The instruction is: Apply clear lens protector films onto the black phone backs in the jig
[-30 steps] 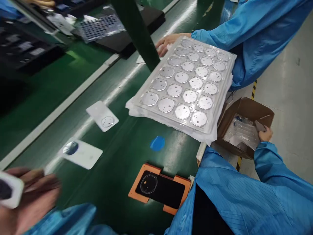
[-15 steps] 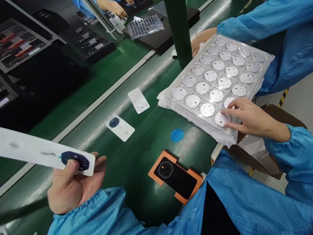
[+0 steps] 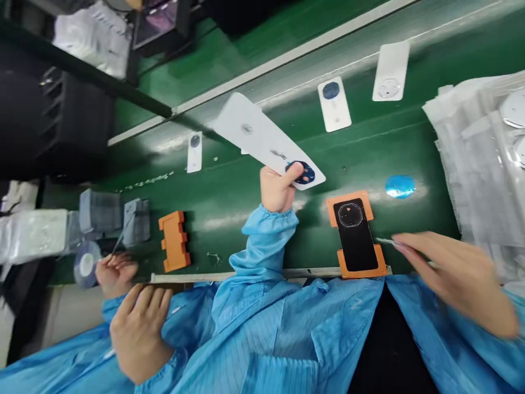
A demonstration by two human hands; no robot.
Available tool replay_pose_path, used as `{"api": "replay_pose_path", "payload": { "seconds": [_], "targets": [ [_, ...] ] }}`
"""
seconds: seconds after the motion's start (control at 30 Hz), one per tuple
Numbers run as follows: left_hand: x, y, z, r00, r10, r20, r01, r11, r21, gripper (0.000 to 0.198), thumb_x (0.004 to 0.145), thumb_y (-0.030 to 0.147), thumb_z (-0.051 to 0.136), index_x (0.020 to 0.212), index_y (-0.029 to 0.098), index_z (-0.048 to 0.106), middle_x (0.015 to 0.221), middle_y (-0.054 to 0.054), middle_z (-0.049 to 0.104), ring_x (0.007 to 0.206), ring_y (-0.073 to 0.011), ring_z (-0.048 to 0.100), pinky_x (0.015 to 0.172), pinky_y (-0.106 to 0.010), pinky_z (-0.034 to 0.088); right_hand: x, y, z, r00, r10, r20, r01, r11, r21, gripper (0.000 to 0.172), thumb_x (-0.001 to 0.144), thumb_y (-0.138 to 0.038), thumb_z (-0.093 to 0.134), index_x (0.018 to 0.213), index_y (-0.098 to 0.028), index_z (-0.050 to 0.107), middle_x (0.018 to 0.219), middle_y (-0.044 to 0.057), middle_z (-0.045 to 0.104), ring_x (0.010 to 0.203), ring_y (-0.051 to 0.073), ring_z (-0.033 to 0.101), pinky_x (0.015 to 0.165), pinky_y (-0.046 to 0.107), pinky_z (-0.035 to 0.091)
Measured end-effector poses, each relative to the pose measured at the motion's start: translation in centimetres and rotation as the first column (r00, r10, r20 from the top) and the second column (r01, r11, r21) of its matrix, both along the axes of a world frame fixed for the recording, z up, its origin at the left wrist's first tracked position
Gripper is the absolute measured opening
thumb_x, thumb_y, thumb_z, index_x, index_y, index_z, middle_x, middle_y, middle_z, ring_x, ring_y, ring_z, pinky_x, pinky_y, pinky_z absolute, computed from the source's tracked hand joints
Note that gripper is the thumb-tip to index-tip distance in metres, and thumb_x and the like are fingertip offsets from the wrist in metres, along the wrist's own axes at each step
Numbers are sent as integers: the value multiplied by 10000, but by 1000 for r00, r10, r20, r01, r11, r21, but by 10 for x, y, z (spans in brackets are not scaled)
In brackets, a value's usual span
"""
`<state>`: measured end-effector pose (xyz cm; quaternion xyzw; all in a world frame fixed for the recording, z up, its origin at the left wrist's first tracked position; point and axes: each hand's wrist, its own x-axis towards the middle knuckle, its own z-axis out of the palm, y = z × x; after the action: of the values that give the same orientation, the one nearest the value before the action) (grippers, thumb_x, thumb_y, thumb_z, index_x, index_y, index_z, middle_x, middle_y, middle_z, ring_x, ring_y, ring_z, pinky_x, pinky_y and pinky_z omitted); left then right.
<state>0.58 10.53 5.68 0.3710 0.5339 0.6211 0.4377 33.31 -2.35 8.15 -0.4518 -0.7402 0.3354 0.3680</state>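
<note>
My left hand (image 3: 279,189) grips a long white card (image 3: 260,131) near its right end, thumb pressing on a dark blue octagonal piece (image 3: 307,174). Between the fingers of my blurred right hand (image 3: 455,279) is a thin pale piece (image 3: 384,241), seen nearly edge-on. Just left of that piece, a black phone-shaped plate (image 3: 357,243) with a round camera outline lies in an orange fixture (image 3: 381,261). A blue film disc (image 3: 400,186) rests on the green bench above my right hand.
White cards (image 3: 337,117) with octagonal pieces lie along the bench's far side. Plastic-wrapped trays (image 3: 471,148) stand at right. At left are another orange fixture (image 3: 175,241), a tape roll (image 3: 87,264), grey stacks (image 3: 100,212) and a co-worker's hands (image 3: 141,328).
The view has swung left. My right hand has come away from the tray of silver octagonal discs to beside the orange fixture, holding a thin piece. My left hand keeps the white card.
</note>
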Motion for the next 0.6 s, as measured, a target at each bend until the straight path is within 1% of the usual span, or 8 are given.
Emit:
{"api": "replay_pose_path", "payload": {
  "seconds": [0.1,0.17,0.23,0.3,0.37,0.47,0.53,0.6],
  "targets": [
    [-1,-20,-10,997,51,50,-48,998,-50,562,508,550,1037,703,152,693,625,-11,662,511,-127,602,532,-278,515,-52,30,-36,993,100,64,-111,977,184,401,1018,-116,615,1315,-352,744,1178,-6,807,1049,247,770,954,438,645],
    [-5,-32,-15,994,86,71,-79,993,-91,552,521,545,1032,729,151,705,662,-24,682,540,-142,631,559,-294,533,-68,42,-57,986,111,124,-139,959,247,410,1030,-98,577,1325,-333,740,1206,21,802,1113,265,759,970,474,638],
    [-10,-40,-21,993,100,66,-91,987,-136,550,516,528,1037,747,148,713,695,-33,698,566,-154,652,580,-304,544,-72,45,-69,964,141,223,-203,937,284,418,1034,-86,560,1342,-314,726,1228,50,795,1148,281,745,940,489,626],
    [-13,-47,-26,991,120,61,-109,981,-158,556,504,494,1050,801,148,733,753,-39,725,606,-164,676,617,-314,563,-71,41,-73,931,157,330,-269,906,327,408,1031,-75,566,1349,-285,712,1260,79,784,1164,294,731,910,490,605],
    [-14,-50,-30,984,153,87,-138,978,-154,578,511,480,1055,883,155,756,857,-50,761,701,-179,718,698,-323,592,-71,37,-71,894,132,428,-316,863,395,343,1025,-94,601,1317,-239,710,1266,105,778,1137,297,725,882,478,587],
    [-13,-52,-32,971,184,154,-161,976,-150,571,602,547,1014,963,173,777,989,-66,789,866,-205,757,805,-328,610,-76,34,-65,851,81,519,-357,815,457,250,1014,-131,645,1251,-175,711,1242,142,776,1090,299,713,863,470,568],
    [-12,-52,-33,969,190,160,-166,974,-152,540,630,572,996,922,171,780,964,-64,792,872,-207,758,794,-316,609,-78,36,-63,838,76,541,-368,811,455,242,1010,-125,643,1238,-173,708,1244,144,773,1083,296,704,865,467,560],
    [-9,-52,-33,968,209,141,-189,971,-148,527,597,551,1017,855,161,774,896,-57,786,827,-195,750,767,-302,601,-77,38,-62,842,106,530,-374,821,430,243,1005,-117,640,1225,-197,708,1243,123,774,1074,291,702,877,467,555]
  ]
}}
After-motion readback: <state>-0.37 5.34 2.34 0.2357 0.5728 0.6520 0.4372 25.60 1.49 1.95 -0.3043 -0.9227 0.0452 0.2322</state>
